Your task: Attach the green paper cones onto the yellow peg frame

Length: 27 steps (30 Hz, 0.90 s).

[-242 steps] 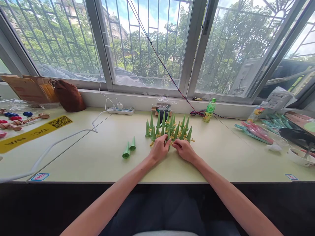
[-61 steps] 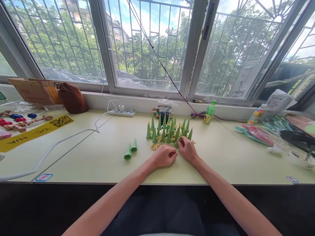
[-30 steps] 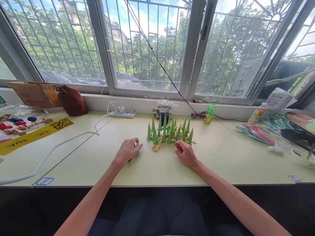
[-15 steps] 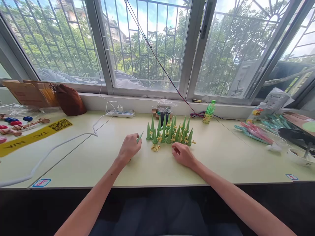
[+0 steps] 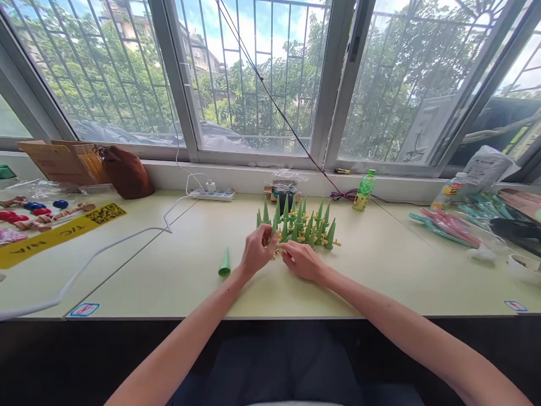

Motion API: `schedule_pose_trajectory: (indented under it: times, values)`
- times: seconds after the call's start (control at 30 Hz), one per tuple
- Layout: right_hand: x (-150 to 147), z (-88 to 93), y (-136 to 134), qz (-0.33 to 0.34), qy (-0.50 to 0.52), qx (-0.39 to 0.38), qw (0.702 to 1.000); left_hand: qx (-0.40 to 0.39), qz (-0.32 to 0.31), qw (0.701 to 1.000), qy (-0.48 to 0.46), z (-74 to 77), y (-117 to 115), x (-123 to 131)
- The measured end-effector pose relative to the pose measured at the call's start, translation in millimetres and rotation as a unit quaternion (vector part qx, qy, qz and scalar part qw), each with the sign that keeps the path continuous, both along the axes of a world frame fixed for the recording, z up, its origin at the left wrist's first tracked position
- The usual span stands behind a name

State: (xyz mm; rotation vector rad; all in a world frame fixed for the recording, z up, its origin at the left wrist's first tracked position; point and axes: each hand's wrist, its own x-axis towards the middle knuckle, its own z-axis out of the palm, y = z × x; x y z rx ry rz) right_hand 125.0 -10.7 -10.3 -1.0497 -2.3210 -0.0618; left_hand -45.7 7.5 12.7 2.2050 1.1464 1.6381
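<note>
My left hand (image 5: 257, 251) is closed around a green plastic cone (image 5: 274, 226) at the front left of the cluster, its tip pointing up. Close beside it, my right hand (image 5: 302, 261) rests low over the table with fingers bent and fingertips together; anything between them is too small to make out. Small yellow pieces (image 5: 276, 255) lie partly hidden between the hands. Behind them stand several upright green cones (image 5: 311, 228), some with yellow pieces sticking out at the side. A separate green cone (image 5: 225, 263) is left of my left wrist, its hollow base towards me.
A green bottle (image 5: 364, 190) stands back right. A white power strip (image 5: 213, 195) and its cable (image 5: 127, 232) run along the left. Further left are a brown pouch (image 5: 127, 173) and wooden beads. Pink and teal packets (image 5: 450, 225) and a white bowl (image 5: 524, 269) sit right.
My left hand has moved right with a cone, up to the cluster and my right hand. The separate cone now shows clear of my wrist. The right hand has shifted slightly left.
</note>
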Motion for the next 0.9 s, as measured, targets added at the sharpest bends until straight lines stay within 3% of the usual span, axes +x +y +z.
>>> schedule_pose_trajectory:
  times: [0.2,0.4,0.67,0.9]
  values:
    - [-18,1.1,11,-0.011,0.027,-0.049,0.998,-0.03,0.016,0.999,-0.024,-6.1,-1,-8]
    - [-13,-2.3,4,-0.019,0.002,-0.07,0.997,-0.052,0.007,0.998,-0.041,-5.8,0,-7]
    - [-5,2.7,0,-0.029,0.004,-0.072,0.997,-0.095,-0.028,0.992,-0.073,-3.0,-2,-2]
    - [-4,1.8,5,0.008,0.044,-0.098,0.994,-0.173,-0.085,0.975,-0.113,-4.7,4,-3]
